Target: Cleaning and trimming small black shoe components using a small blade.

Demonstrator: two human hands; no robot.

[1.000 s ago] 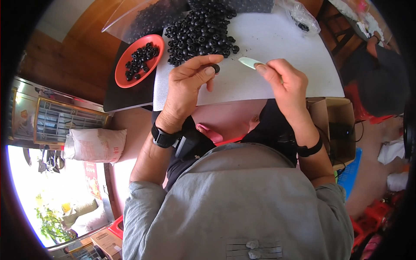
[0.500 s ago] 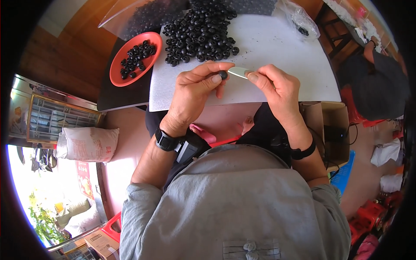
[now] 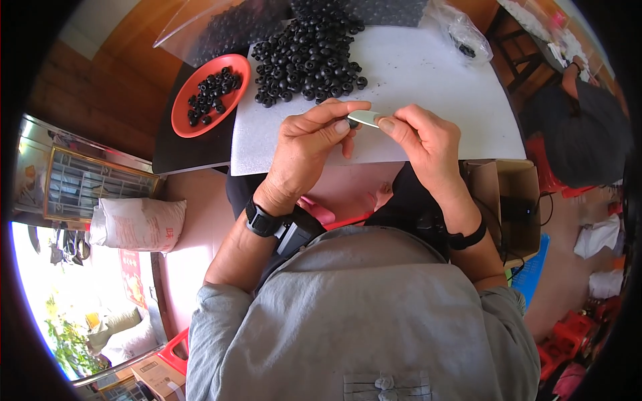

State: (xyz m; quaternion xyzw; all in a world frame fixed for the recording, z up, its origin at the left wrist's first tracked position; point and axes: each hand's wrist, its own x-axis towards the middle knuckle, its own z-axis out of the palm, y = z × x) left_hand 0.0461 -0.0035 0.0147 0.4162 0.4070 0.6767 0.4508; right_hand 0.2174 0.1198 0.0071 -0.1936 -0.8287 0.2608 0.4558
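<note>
Between the thumb and fingers of my left hand (image 3: 309,139) is a small round black piece (image 3: 353,124), mostly hidden by the thumb and the tool. My right hand (image 3: 429,146) pinches a flat, pale green blade-like tool (image 3: 364,118), its tip against the piece. Both hands are held over the near edge of a white board (image 3: 428,87). Beyond them a heap of black round pieces with holes (image 3: 304,63) lies on the board. An orange-red oval dish (image 3: 231,110) to the left holds several more.
A clear plastic bin (image 3: 194,33) lies tipped behind the heap. At the board's far right sits a clear plastic bag (image 3: 461,33). An open cardboard box (image 3: 505,214) stands below right, near a person in dark clothing (image 3: 568,134). A white sack (image 3: 140,224) is at left.
The tool's tip has moved slightly left and down, over the black piece, which is now more covered. My left hand has shifted slightly right.
</note>
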